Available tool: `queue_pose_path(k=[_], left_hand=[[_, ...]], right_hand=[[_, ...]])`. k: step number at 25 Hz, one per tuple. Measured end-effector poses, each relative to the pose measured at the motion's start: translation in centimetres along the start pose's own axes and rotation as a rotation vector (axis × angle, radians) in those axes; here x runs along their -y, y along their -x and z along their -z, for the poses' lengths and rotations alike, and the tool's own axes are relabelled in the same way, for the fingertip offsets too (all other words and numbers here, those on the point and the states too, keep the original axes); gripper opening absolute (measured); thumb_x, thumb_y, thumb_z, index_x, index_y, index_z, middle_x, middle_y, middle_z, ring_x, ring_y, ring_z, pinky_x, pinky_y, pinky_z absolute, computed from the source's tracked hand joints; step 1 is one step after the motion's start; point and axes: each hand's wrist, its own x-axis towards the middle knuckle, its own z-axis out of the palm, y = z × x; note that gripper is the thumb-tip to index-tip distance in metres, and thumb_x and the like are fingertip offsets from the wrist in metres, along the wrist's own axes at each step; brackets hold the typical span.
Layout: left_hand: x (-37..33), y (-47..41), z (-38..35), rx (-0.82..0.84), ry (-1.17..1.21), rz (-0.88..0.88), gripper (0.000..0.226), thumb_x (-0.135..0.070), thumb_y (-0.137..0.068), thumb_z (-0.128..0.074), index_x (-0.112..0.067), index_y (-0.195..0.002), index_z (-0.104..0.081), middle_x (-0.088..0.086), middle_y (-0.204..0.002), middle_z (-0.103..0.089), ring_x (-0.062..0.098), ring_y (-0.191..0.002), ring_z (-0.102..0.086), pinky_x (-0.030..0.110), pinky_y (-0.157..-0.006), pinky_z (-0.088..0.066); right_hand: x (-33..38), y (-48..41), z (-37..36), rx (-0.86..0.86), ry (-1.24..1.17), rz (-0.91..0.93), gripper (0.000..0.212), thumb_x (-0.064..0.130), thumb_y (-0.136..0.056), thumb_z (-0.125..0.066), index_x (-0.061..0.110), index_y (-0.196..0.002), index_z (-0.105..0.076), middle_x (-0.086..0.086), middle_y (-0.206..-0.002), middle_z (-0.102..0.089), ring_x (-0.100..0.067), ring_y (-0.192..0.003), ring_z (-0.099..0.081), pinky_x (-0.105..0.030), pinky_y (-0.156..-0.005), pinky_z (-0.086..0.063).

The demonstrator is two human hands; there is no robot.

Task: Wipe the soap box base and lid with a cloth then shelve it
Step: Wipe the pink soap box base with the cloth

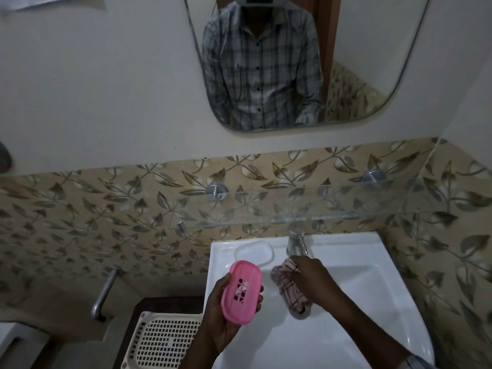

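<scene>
My left hand [222, 312] grips the pink soap box base [241, 291] over the left rim of the white sink [372, 288], its slotted bottom facing me. A pink checked cloth [286, 284] hangs bunched from my right hand [310, 278], just to the right of the base and not touching it. The clear lid [254, 253] lies on the sink's back left ledge, behind the base. Above the sink runs a glass shelf [332, 209] on two metal brackets.
A chrome tap [296, 242] stands at the back of the sink, close behind my right hand. A cream perforated basket [162, 339] sits to the lower left of the sink. A metal pipe [103, 294] juts from the tiled wall. A mirror [359, 62] hangs above.
</scene>
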Motion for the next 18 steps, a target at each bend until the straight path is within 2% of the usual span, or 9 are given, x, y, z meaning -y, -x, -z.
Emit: queue_pose_path(k=[2,4,6,9,11,13,15,16,18], left_hand=[[-0.3,-0.3,-0.5,-0.050,-0.032,-0.081,0.093,-0.040,-0.064,-0.086,0.007,-0.136,-0.051,0.033,-0.119,-0.061,0.041,-0.090,-0.067,0.045,-0.075,-0.060],[-1.2,-1.0,-0.9,-0.117,-0.048,-0.114,0.078,-0.044,-0.081,-0.064,0.006,-0.139,-0.048,0.031,-0.113,-0.064,0.038,-0.087,-0.068,0.042,-0.073,-0.060],[-1.8,-1.8,-1.3,-0.144,-0.052,-0.080,0.070,-0.044,-0.090,-0.053,0.006,-0.139,-0.048,0.029,-0.111,-0.064,0.037,-0.091,-0.066,0.042,-0.077,-0.058],[-1.3,-2.6,-2.2,-0.101,-0.066,0.028,0.060,-0.040,-0.096,-0.049,0.002,-0.139,-0.051,0.026,-0.121,-0.064,0.037,-0.105,-0.064,0.047,-0.092,-0.051],[-0.1,-2.7,-2.7,-0.037,-0.036,0.074,0.057,-0.037,-0.094,-0.052,0.001,-0.136,-0.056,0.026,-0.130,-0.062,0.039,-0.115,-0.062,0.048,-0.101,-0.048],[0.6,-2.6,-3.3,-0.012,0.029,0.085,0.057,-0.036,-0.092,-0.053,0.003,-0.134,-0.057,0.028,-0.133,-0.059,0.041,-0.119,-0.059,0.052,-0.105,-0.045],[0.2,-2.5,-3.6,0.016,0.128,0.091,0.061,-0.038,-0.090,-0.052,0.008,-0.129,-0.060,0.032,-0.127,-0.061,0.044,-0.114,-0.059,0.056,-0.103,-0.044],[-0.4,-2.5,-3.7,0.029,0.157,0.087,0.062,-0.038,-0.090,-0.051,0.011,-0.128,-0.059,0.033,-0.125,-0.061,0.045,-0.111,-0.059,0.055,-0.101,-0.045],[-1.4,-2.2,-3.7,0.054,0.168,0.090,0.063,-0.038,-0.092,-0.048,0.011,-0.130,-0.056,0.033,-0.127,-0.057,0.045,-0.111,-0.057,0.054,-0.100,-0.046]], right_hand=[[0.1,0.5,0.4,0.029,0.093,0.094,0.029,0.019,-0.094,-0.055,0.025,-0.121,-0.062,-0.003,-0.112,-0.054,-0.020,-0.101,-0.059,-0.029,-0.083,-0.049],[0.3,0.6,0.9,0.116,0.223,0.265,0.050,0.006,-0.089,-0.055,0.026,-0.135,-0.053,-0.005,-0.122,-0.055,-0.021,-0.115,-0.056,-0.032,-0.092,-0.049],[1.3,0.5,2.2,0.184,0.337,0.429,0.047,0.006,-0.085,-0.059,0.024,-0.128,-0.055,-0.001,-0.120,-0.061,-0.020,-0.112,-0.058,-0.033,-0.090,-0.050],[3.6,-0.5,3.1,0.283,0.528,0.659,0.032,0.008,-0.085,-0.057,0.021,-0.115,-0.062,-0.005,-0.109,-0.065,-0.026,-0.101,-0.060,-0.036,-0.086,-0.047],[4.3,-0.7,1.3,0.181,0.633,0.748,0.036,0.014,-0.088,-0.059,0.021,-0.123,-0.056,-0.007,-0.120,-0.057,-0.026,-0.109,-0.053,-0.041,-0.096,-0.042],[3.9,-0.3,-1.2,-0.084,0.535,0.716,0.040,0.015,-0.085,-0.064,0.018,-0.124,-0.056,-0.009,-0.128,-0.053,-0.029,-0.116,-0.052,-0.043,-0.101,-0.043],[2.3,0.5,-2.5,-0.206,0.355,0.803,0.031,0.015,-0.082,-0.073,0.012,-0.111,-0.064,-0.009,-0.115,-0.061,-0.028,-0.105,-0.062,-0.040,-0.087,-0.056],[1.0,0.9,-2.5,-0.197,0.318,0.888,0.029,0.021,-0.086,-0.073,0.014,-0.112,-0.064,-0.006,-0.117,-0.060,-0.024,-0.108,-0.062,-0.039,-0.086,-0.058],[-0.7,2.1,-1.9,-0.104,0.336,0.918,0.057,0.055,-0.089,-0.064,0.021,-0.133,-0.054,-0.001,-0.145,-0.046,-0.017,-0.136,-0.043,-0.040,-0.109,-0.044]])
